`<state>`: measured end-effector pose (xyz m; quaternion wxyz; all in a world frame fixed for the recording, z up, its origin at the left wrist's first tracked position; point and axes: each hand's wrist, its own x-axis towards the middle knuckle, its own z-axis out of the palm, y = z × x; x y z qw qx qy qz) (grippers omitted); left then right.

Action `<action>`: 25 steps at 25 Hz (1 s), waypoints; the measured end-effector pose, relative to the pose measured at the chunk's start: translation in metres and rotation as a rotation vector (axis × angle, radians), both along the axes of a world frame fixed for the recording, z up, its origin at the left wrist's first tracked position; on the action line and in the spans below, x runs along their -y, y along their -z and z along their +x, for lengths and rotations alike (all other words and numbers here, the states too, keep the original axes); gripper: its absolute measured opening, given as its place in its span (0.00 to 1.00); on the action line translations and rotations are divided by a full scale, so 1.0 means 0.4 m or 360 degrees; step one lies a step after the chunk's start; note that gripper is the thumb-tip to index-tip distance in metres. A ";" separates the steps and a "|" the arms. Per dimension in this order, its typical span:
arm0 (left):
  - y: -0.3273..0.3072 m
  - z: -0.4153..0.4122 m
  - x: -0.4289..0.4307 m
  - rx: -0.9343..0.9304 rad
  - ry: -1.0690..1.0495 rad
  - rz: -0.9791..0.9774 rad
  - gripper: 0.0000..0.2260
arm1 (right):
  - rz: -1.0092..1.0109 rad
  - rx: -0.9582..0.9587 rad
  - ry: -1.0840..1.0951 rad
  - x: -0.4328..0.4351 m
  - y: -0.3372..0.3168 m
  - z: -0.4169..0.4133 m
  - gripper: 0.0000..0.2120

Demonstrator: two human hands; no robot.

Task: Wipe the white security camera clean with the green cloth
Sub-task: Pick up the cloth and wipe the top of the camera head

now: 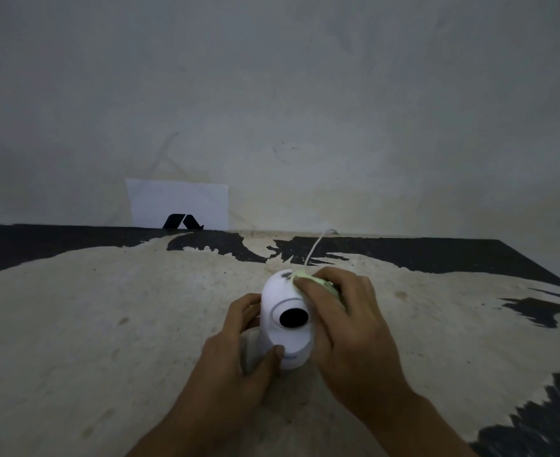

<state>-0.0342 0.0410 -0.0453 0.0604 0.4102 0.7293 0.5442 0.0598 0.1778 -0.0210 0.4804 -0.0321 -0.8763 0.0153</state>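
The white security camera (283, 303) stands upright at the centre of the table, its round black lens facing me. A dark smudge shows on its top. My left hand (239, 351) grips the camera's left side and base, thumb across the front. My right hand (347, 321) presses the pale green cloth (305, 276) against the camera's upper right side. Most of the cloth is hidden under my fingers. A thin white cable (314, 249) runs from behind the camera toward the wall.
The table (107, 324) has a worn cream surface with black patches at the back and right. A white sheet of paper (179, 202) with a black logo leans against the grey wall behind the table's far edge.
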 end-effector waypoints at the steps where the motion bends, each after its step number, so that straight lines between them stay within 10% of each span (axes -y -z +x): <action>1: 0.001 0.000 0.001 -0.0005 0.0023 0.0012 0.27 | -0.0074 0.0019 0.0031 -0.011 -0.001 -0.001 0.20; 5: 0.006 -0.002 0.004 -0.0022 0.0061 0.0017 0.26 | -0.0538 0.0119 0.0026 -0.048 -0.001 -0.005 0.16; 10: 0.013 -0.010 -0.003 -0.0036 0.0029 0.0001 0.26 | -0.0201 0.0103 -0.0312 -0.056 -0.025 -0.003 0.17; 25: 0.034 -0.026 -0.018 -0.0110 -0.0068 0.0033 0.25 | -0.0839 0.0294 -0.0624 -0.110 -0.051 -0.074 0.15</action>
